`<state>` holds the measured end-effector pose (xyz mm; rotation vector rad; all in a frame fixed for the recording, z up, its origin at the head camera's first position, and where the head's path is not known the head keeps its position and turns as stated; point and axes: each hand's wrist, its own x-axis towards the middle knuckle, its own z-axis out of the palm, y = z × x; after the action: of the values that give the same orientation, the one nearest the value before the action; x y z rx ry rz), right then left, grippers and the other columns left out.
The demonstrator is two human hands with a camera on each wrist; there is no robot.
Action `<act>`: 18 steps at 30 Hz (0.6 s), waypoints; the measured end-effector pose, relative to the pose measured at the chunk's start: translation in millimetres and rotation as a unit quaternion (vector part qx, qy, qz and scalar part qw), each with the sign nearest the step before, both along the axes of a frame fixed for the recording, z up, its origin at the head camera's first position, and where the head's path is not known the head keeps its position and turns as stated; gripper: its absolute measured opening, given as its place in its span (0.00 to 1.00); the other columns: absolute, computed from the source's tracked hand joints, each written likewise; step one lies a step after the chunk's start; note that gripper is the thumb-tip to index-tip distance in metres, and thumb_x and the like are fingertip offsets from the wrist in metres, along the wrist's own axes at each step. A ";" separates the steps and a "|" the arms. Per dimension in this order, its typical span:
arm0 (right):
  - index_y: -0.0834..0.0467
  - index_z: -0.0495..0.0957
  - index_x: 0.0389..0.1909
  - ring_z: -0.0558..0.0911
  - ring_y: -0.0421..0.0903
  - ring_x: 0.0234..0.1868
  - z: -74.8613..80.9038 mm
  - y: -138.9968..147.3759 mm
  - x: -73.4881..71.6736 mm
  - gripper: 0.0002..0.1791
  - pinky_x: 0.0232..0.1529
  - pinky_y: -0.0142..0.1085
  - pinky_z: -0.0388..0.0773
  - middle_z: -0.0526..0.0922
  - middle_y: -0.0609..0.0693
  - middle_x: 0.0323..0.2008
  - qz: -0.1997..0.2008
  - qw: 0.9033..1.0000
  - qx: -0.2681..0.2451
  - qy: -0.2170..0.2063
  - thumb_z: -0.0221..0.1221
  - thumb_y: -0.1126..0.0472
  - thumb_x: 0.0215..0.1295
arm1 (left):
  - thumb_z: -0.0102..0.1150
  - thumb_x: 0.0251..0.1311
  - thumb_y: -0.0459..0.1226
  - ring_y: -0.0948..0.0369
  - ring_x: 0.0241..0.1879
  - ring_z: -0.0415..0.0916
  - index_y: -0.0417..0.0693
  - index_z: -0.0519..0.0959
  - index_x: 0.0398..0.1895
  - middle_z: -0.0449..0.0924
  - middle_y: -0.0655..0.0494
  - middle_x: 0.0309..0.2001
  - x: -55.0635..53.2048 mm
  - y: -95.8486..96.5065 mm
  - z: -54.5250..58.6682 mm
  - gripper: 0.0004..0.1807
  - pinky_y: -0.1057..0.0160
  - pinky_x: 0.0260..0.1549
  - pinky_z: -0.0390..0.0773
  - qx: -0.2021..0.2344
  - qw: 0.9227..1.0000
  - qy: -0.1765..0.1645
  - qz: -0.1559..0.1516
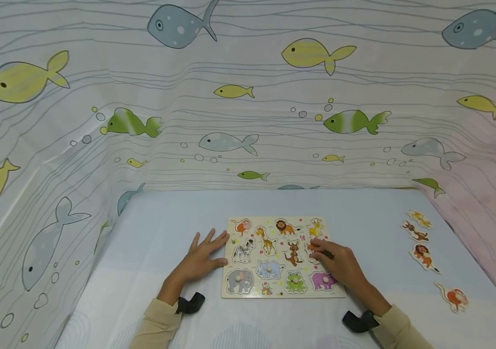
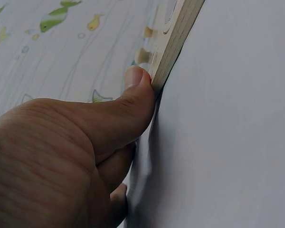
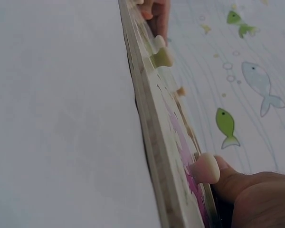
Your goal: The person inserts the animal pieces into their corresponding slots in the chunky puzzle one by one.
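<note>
Left hand, splayed, touched the left edge of a puzzle board. Right hand pinched an orange piece along the opposite side.

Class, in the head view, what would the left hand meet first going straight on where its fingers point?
The left hand would probably meet the puzzle board first: its index fingertip seems right at the board's left edge, though depth there is unclear.

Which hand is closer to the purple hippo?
Right. The right hand is beside the purple hippo; the left hand touches the left edge of the puzzle board.
</note>
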<state>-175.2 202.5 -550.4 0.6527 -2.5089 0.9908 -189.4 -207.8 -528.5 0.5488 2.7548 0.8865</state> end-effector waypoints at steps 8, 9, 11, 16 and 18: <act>0.57 0.86 0.37 0.86 0.55 0.54 -2.3 1.7 -0.5 0.12 0.59 0.08 0.61 0.88 0.53 0.50 0.008 1.000 -0.004 -0.009 0.72 0.69 0.52 | 0.65 0.61 0.49 0.48 0.81 0.40 0.53 0.60 0.77 0.54 0.58 0.78 0.2 0.7 -0.6 0.42 0.40 0.76 0.23 -0.002 1.000 -0.005 0.001; 0.57 0.86 0.38 0.86 0.55 0.54 -2.8 2.0 -0.6 0.12 0.59 0.08 0.61 0.88 0.53 0.51 0.010 1.000 -0.004 -0.010 0.72 0.70 0.52 | 0.65 0.61 0.49 0.48 0.81 0.40 0.54 0.60 0.77 0.54 0.58 0.78 0.3 0.9 -0.5 0.42 0.40 0.76 0.23 -0.002 1.000 -0.006 0.002; 0.57 0.86 0.40 0.86 0.55 0.54 -3.4 2.1 -0.7 0.13 0.59 0.08 0.61 0.88 0.53 0.51 0.012 1.000 -0.003 -0.010 0.72 0.70 0.52 | 0.65 0.61 0.49 0.48 0.81 0.40 0.54 0.60 0.77 0.54 0.59 0.78 0.4 1.1 -0.2 0.42 0.40 0.76 0.23 -0.003 1.000 -0.008 0.003; 0.57 0.86 0.39 0.86 0.55 0.54 -2.5 1.0 -1.0 0.13 0.58 0.08 0.61 0.88 0.54 0.50 0.010 1.000 -0.005 -0.007 0.73 0.69 0.51 | 0.65 0.61 0.48 0.48 0.81 0.40 0.53 0.60 0.77 0.54 0.58 0.78 0.1 1.2 0.8 0.42 0.40 0.76 0.23 -0.004 1.000 -0.006 0.004; 0.57 0.86 0.38 0.86 0.55 0.54 -1.5 0.3 -0.9 0.12 0.58 0.08 0.62 0.88 0.54 0.50 0.010 1.000 -0.005 -0.005 0.73 0.69 0.51 | 0.65 0.61 0.48 0.48 0.81 0.40 0.53 0.60 0.77 0.54 0.59 0.78 -0.2 1.1 0.7 0.42 0.40 0.76 0.23 -0.004 1.000 -0.005 0.003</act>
<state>-176.1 202.8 -551.9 0.6726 -2.5093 1.0150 -189.6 -206.7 -527.8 0.5334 2.7519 0.8761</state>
